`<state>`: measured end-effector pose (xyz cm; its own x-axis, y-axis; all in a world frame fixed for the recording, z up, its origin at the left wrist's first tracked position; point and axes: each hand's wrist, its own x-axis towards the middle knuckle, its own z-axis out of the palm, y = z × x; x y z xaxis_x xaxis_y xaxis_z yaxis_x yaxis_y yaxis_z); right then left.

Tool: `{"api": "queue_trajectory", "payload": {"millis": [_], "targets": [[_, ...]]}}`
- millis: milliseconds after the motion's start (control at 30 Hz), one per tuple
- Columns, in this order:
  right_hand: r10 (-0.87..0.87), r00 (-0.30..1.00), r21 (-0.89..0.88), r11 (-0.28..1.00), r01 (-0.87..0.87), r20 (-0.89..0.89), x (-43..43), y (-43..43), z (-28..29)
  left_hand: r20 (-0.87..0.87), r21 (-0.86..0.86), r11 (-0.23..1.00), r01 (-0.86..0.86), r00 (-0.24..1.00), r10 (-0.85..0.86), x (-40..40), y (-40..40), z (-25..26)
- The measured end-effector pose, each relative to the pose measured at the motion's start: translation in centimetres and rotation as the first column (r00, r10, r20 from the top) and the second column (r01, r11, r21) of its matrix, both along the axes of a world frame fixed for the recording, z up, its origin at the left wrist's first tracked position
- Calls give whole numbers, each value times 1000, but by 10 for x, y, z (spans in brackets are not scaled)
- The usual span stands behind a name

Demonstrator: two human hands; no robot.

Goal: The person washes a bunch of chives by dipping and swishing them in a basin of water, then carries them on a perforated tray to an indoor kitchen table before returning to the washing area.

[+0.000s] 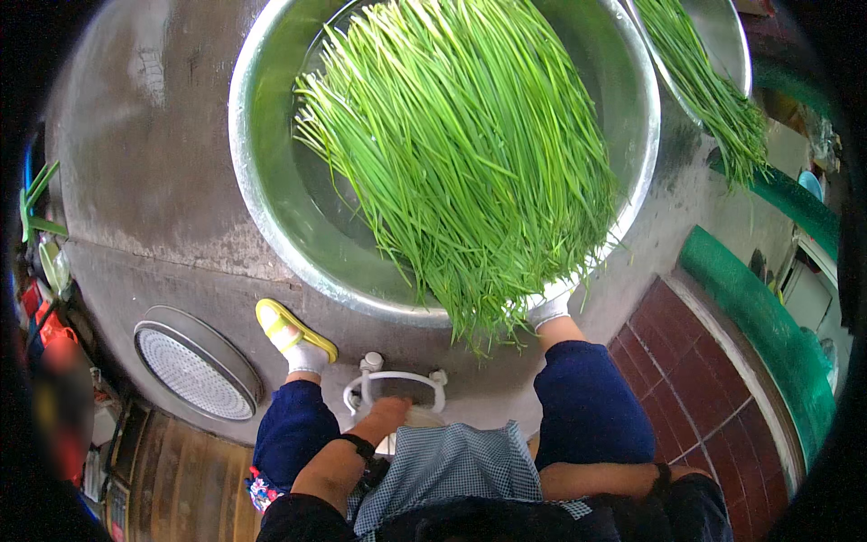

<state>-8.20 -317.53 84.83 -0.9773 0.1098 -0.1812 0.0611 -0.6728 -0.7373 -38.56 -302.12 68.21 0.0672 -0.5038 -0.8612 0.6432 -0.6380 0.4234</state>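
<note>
A wide metal basin [274, 223] stands before me, holding a large bed of long green leaves, likely garlic chives [467, 156]. Their pale ends lie at the upper left and their tips hang over the near rim. My left hand [391, 408] is low between my knees, at a white-framed stool or chair [406, 374]; its fingers are not clear. My right forearm reaches in from the right, and its hand is hidden behind the checked apron [454, 461]. A second metal basin [738, 40] at the upper right holds more of the leaves [711, 88].
A round perforated metal tray or strainer [196, 366] sits on the concrete floor at the left. Dark red tiles [691, 386] and a green curved edge [765, 311] lie to the right. Wooden boards [183, 481] are at the lower left, with mixed items along the left rim.
</note>
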Motion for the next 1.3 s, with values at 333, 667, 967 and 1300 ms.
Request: {"api": "queue_trajectory", "payload": {"millis": [333,667,967,1300], "targets": [[-239,932,132,969,209,272,55,22,-8,-87,-109,978,-178,982,169,127,12,5],[-514,643,568,810,145,568,95,36,-34,148,-178,942,-284,939,311,146,68,15],[-546,360,637,740,-217,757,93,57,-5,454,-67,972,-225,860,231,153,103,61],[-875,334,843,450,296,350,93,31,10,640,0,987,-163,758,126,144,104,151]]}}
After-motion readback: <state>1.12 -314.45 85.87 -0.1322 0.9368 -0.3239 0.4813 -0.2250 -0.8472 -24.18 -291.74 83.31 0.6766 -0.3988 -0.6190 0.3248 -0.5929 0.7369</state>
